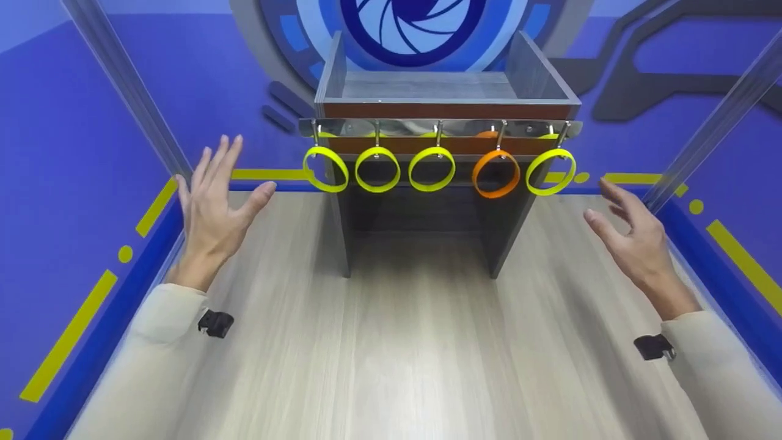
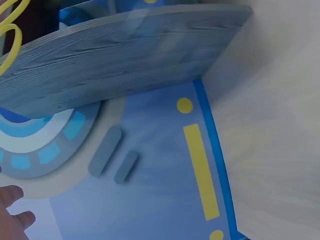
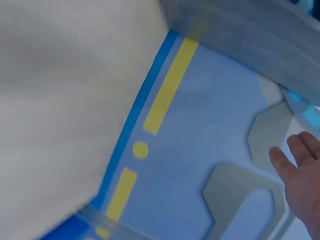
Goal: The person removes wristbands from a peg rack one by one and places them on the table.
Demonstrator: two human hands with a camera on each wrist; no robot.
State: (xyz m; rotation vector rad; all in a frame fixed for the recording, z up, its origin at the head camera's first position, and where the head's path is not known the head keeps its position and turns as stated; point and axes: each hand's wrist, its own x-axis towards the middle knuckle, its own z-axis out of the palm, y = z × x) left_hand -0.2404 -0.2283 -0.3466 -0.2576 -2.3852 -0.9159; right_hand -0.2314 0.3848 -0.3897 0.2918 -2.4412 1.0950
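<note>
In the head view my left hand [image 1: 214,211] is raised at the left with its fingers spread and nothing in it. Opposite it, my right hand [image 1: 638,241] hovers at the right, thumb and fingers apart, also holding nothing. Between them, several rings hang from hooks on a metal rail [image 1: 406,128]. The ring nearest my left hand is yellow [image 1: 308,177]; an orange ring [image 1: 476,183] hangs second from the right, and a yellow ring [image 1: 531,180] is at the right end. Fingertips of the left hand [image 2: 12,215] show in the left wrist view.
The rail is fixed to the front of a grey wooden stand [image 1: 421,85] with side panels reaching down to the wood-patterned table [image 1: 403,342]. Blue printed walls [image 1: 55,153] enclose the back and sides, with metal posts [image 1: 131,91] at the corners.
</note>
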